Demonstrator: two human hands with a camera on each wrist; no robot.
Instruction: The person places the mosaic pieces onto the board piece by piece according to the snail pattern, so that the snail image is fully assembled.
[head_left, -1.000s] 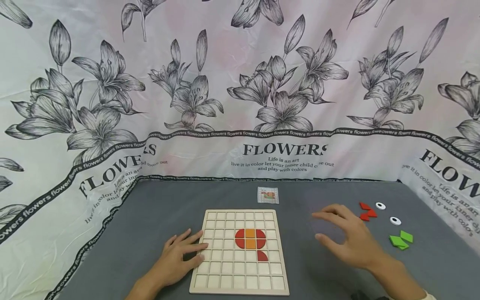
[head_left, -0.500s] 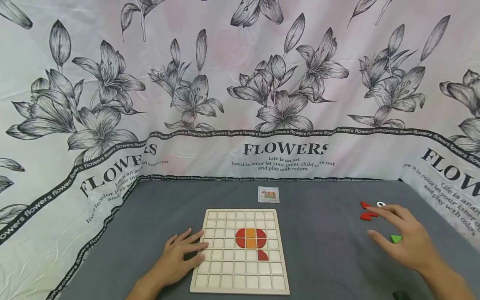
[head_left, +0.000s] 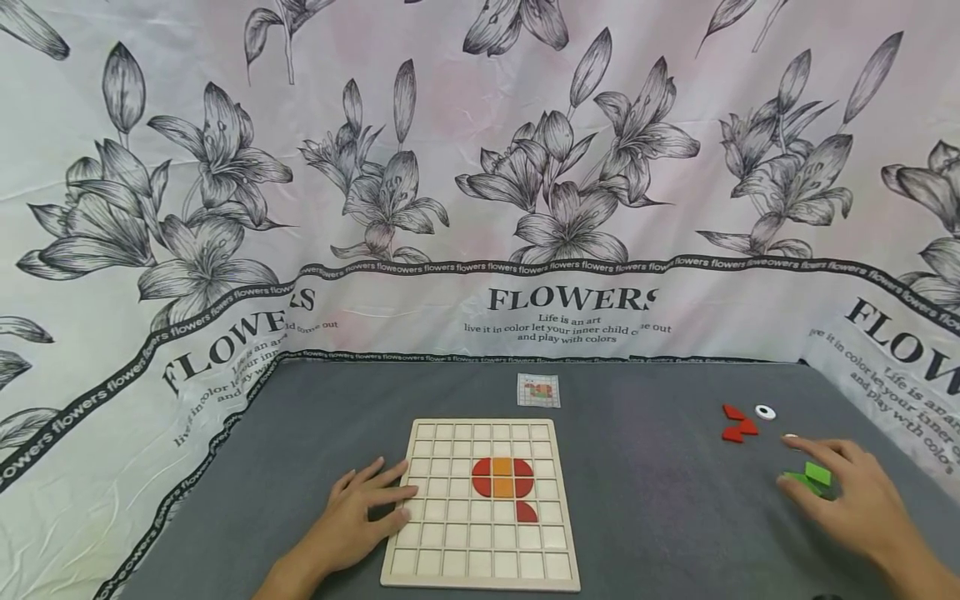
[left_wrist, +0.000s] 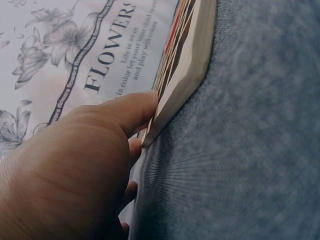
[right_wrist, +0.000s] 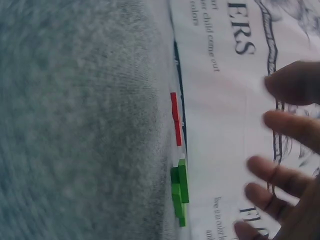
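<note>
My left hand (head_left: 351,518) rests its fingertips on the left edge of a pale wooden grid board (head_left: 450,542); the left wrist view has the thumb (left_wrist: 142,107) against the board's side. Red quarter-round tiles (head_left: 527,512) and orange square tiles (head_left: 502,487) lie in the board's cells. My right hand (head_left: 855,500), fingers spread, is over the green tiles (head_left: 817,474) at the right and partly covers them. In the right wrist view those green tiles (right_wrist: 183,182) lie overlapping, with the fingers apart from them.
Red angular tiles (head_left: 732,434) and a white disc with a dark centre (head_left: 765,412) lie beyond my right hand. A second disc (head_left: 791,439) is mostly hidden by a finger. A small picture card (head_left: 538,391) lies behind the board. Flower-printed cloth (head_left: 570,312) borders the grey table.
My right hand has moved right, from beside the board to over the green tiles, and a little lower. My left hand and the board have stayed put.
</note>
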